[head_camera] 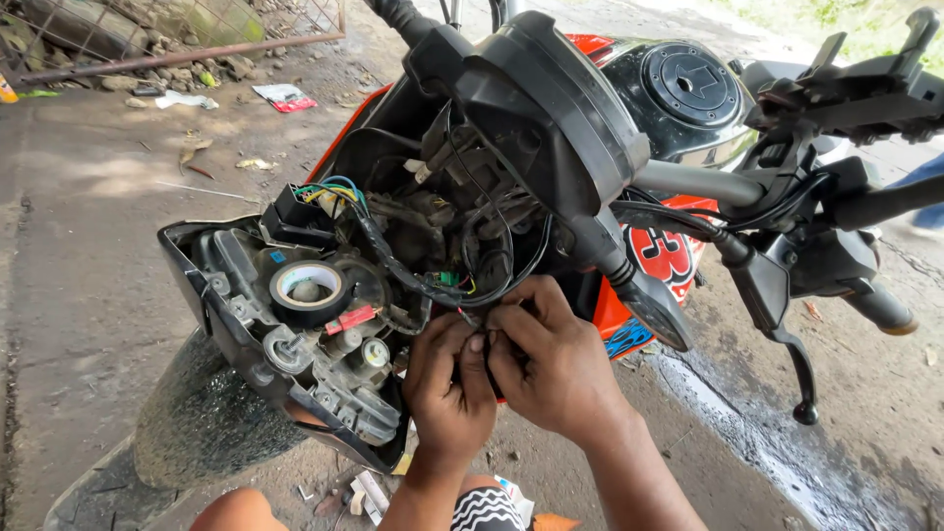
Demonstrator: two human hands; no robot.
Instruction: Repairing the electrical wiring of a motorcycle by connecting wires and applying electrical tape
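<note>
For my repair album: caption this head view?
Both hands pinch thin wires beneath a motorcycle's opened headlight housing.

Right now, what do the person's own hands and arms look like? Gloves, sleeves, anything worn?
Both hands bare: left hand and right hand have no gloves, rings or watch visible. Forearms are uncovered, no sleeves in view. Fingernails short; fingers look a bit grimy. Only clothing in view is a black-and-white patterned cloth at the bottom edge.

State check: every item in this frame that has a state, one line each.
Headlight housing: detached, tipped back, rear exposed.
Tape roll: resting flat on housing back.
Wiring harness: exposed, hanging loose.
Fuel cap: closed.
Brake lever: untouched.
Left hand: fingers pinching thin wires.
Right hand: fingers pinching the same wires.
</note>
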